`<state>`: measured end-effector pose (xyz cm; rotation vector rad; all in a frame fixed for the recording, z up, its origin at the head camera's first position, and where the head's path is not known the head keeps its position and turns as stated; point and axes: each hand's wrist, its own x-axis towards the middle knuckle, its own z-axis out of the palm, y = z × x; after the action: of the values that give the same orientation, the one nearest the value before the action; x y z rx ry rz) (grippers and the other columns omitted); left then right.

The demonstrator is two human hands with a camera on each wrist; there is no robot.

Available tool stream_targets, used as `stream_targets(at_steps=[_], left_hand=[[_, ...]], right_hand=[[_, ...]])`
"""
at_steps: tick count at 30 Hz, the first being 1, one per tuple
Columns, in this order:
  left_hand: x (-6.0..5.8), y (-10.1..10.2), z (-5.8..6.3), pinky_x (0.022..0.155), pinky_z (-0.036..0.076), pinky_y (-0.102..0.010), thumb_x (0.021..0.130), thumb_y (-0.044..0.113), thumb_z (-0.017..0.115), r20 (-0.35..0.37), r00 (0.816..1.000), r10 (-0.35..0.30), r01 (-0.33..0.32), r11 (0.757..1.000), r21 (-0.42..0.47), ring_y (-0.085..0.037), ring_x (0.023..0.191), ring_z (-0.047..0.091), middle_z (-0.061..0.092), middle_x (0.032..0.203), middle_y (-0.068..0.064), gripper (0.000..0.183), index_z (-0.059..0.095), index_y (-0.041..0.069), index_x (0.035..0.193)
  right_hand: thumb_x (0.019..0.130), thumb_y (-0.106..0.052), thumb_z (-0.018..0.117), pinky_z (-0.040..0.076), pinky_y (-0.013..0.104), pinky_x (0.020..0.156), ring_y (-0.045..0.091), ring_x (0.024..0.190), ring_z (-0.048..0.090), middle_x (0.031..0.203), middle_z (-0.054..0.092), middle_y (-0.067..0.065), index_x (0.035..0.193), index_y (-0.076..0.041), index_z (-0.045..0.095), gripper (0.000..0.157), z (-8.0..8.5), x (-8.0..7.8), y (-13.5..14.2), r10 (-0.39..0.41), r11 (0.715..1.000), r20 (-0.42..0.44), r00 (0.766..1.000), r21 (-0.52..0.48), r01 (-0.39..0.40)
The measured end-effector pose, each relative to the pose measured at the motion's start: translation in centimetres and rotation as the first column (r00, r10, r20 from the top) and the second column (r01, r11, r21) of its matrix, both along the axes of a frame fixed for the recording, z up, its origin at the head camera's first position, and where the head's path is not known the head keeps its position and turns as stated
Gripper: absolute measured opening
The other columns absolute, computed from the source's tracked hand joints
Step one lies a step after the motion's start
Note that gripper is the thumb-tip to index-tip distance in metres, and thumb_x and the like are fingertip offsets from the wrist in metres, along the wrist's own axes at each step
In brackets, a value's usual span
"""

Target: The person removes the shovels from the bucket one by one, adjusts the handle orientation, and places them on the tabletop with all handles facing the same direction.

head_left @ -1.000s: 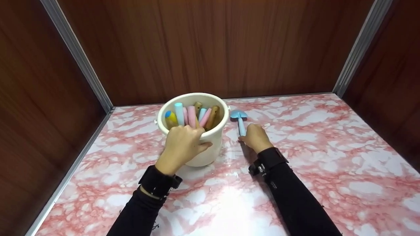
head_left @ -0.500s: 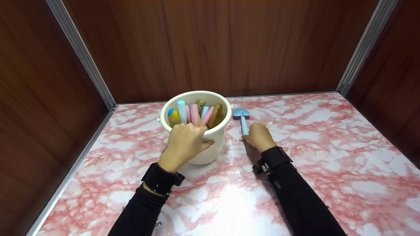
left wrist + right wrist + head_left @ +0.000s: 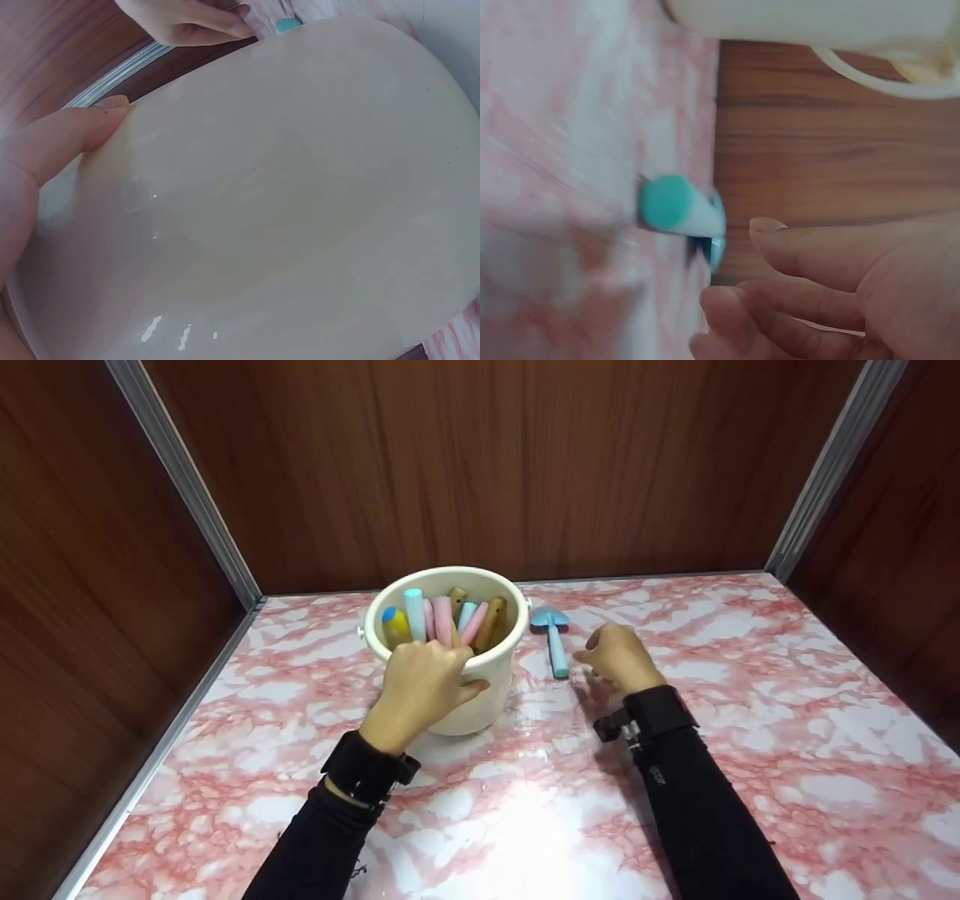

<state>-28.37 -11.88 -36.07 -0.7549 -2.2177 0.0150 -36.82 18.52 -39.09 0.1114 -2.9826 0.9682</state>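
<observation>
A cream bucket [image 3: 484, 694] stands on the marbled surface, packed with pink, light-blue, brown and yellow handles [image 3: 443, 619]. My left hand [image 3: 420, 679] grips its near rim, fingers over the edge and thumb against the outer wall; the fingertips are hidden inside. To the right of the bucket lies a small blue shovel [image 3: 556, 649], blade away from me and handle end towards me. My right hand [image 3: 619, 656] is just right of that handle, apart from it, holding nothing. In the right wrist view, its thumb [image 3: 787, 244] and fingers are parted, near the shovel's turquoise handle end [image 3: 665, 202].
Dark wood panels [image 3: 450, 465] rise at the back and both sides, with metal strips at the corners. The pink-and-white marbled table [image 3: 750, 697] extends to the right and in front of the bucket. A pale bucket handle [image 3: 870, 86] hangs in the right wrist view.
My right hand has let go of the blue shovel's handle and moved off to the right. The shovel stays lying beside the bucket. The left hand keeps its grip on the rim.
</observation>
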Motion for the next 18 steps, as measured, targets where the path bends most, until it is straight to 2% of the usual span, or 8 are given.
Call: stream_targets(at_steps=[3,6,8,13,18], left_hand=[[0.0,0.0,0.0,0.042,0.045,-0.043,0.078,0.053,0.092,0.006,1.0,-0.002,0.002,1.0,0.006,-0.028,0.047,0.059,0.059,0.055,-0.006,0.049,0.067,0.012,0.073],[0.0,0.0,0.0,0.042,0.045,-0.043,0.078,0.053,0.093,0.013,1.0,-0.005,0.005,1.0,0.012,-0.028,0.047,0.059,0.059,0.056,-0.006,0.049,0.067,0.012,0.073],[0.0,0.0,0.0,0.042,0.045,-0.043,0.077,0.053,0.093,0.017,1.0,-0.009,0.008,1.0,0.018,-0.028,0.047,0.06,0.059,0.056,-0.006,0.049,0.067,0.012,0.074],[-0.1,0.0,0.0,0.042,0.045,-0.043,0.078,0.053,0.092,0.017,1.0,-0.017,0.017,1.0,0.024,-0.026,0.047,0.059,0.059,0.055,-0.005,0.049,0.067,0.011,0.074],[-0.2,0.0,0.0,0.042,0.045,-0.041,0.078,0.054,0.092,-0.01,1.0,-0.002,0.002,1.0,0.002,-0.026,0.047,0.06,0.058,0.055,-0.005,0.05,0.066,0.011,0.074]], right_hand=[[0.103,-0.025,0.07,0.058,0.045,0.08,0.036,0.086,0.075,0.104,0.075,0.025,0.125,0.009,0.069,0.041,1.4,0.6,0.5,-0.009,1.0,-0.009,1.0,0.013,0.009],[0.103,-0.027,0.068,0.057,0.05,0.086,0.037,0.097,0.074,0.112,0.075,0.025,0.124,0.006,0.072,0.04,3.2,1.4,0.7,-0.02,0.998,-0.097,0.995,0.05,0.025],[0.102,-0.027,0.069,0.055,0.054,0.087,0.038,0.1,0.073,0.114,0.075,0.024,0.12,0.004,0.075,0.037,4.4,2.1,0.6,-0.028,0.997,-0.184,0.983,0.062,0.04],[0.1,-0.024,0.07,0.056,0.055,0.079,0.036,0.094,0.075,0.104,0.079,0.019,0.114,0.0,0.08,0.03,7.9,4.1,-1.0,0.008,0.996,-0.396,0.918,0.085,0.028],[0.096,-0.024,0.072,0.057,0.057,0.082,0.034,0.097,0.074,0.102,0.079,0.013,0.11,-0.004,0.081,0.026,12.0,5.4,-4.2,0.153,0.973,-0.481,0.863,0.225,-0.048]])
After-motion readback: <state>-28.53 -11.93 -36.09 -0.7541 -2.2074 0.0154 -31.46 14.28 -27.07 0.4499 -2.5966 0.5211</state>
